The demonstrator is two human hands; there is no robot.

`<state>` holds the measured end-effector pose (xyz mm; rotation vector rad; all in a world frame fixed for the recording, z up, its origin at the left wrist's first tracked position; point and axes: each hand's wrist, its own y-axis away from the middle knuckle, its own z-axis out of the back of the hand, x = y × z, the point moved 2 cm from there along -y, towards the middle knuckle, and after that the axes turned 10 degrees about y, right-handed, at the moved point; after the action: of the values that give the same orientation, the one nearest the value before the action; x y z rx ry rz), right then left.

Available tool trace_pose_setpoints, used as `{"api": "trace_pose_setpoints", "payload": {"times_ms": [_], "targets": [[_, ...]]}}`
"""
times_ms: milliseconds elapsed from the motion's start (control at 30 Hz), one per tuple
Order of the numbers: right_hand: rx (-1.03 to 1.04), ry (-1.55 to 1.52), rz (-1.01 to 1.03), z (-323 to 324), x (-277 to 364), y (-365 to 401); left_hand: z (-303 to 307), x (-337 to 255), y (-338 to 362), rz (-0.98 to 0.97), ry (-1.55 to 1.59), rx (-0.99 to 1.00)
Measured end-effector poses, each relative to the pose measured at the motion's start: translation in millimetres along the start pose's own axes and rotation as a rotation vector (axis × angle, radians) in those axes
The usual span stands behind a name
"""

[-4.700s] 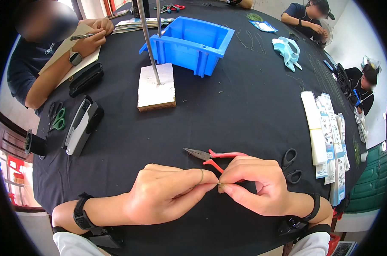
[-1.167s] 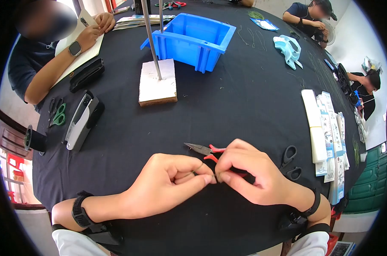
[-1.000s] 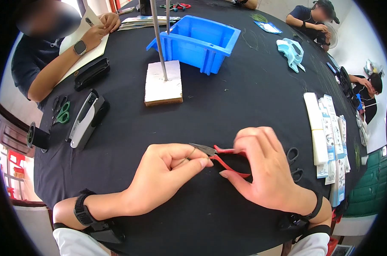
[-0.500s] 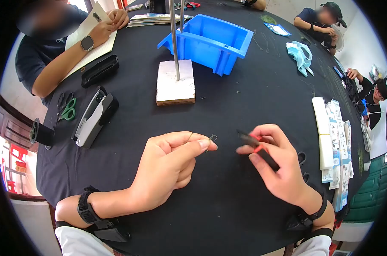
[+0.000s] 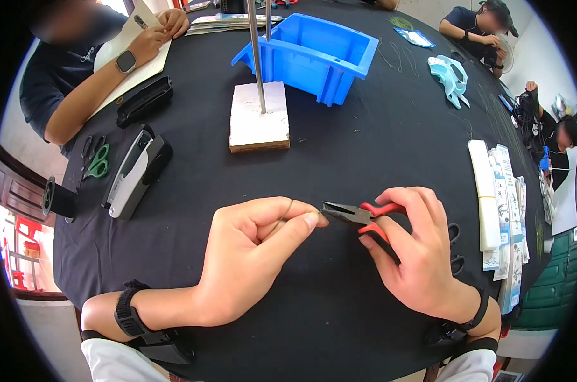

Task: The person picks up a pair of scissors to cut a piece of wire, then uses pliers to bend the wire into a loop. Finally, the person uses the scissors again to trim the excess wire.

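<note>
Thumb and forefinger of my left hand (image 5: 244,261) are pinched on a thin dark greenish line (image 5: 288,211), which loops over the forefinger. In my right hand (image 5: 422,267) is a pair of pliers (image 5: 363,215) with red handles and dark narrow jaws. The jaws point left, slightly parted, with their tips right at my left fingertips. What lies between the tips is too small to make out. Both hands are raised over the black-covered table (image 5: 288,344).
Ahead stand a metal rod on a white block (image 5: 258,130) and a blue bin (image 5: 314,67). A stapler (image 5: 137,172), green-handled scissors (image 5: 97,162) and a black spool (image 5: 60,198) lie left. Packets (image 5: 508,223) are stacked right, beside black scissor handles (image 5: 455,248). Other people sit around the table.
The pliers have turned in my right hand and swung left, their jaws coming to my left fingertips. The line's small loop at those fingertips no longer shows plainly.
</note>
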<state>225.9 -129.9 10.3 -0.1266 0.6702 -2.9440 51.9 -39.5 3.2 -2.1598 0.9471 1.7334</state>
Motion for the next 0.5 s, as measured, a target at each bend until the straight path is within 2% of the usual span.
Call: {"api": "trace_pose_setpoints", "payload": {"times_ms": [500], "targets": [[-0.028, -0.015, 0.035, -1.4, 1.1, 0.1, 0.6, 2.5, -0.1, -0.009, -0.016, 0.006]]}}
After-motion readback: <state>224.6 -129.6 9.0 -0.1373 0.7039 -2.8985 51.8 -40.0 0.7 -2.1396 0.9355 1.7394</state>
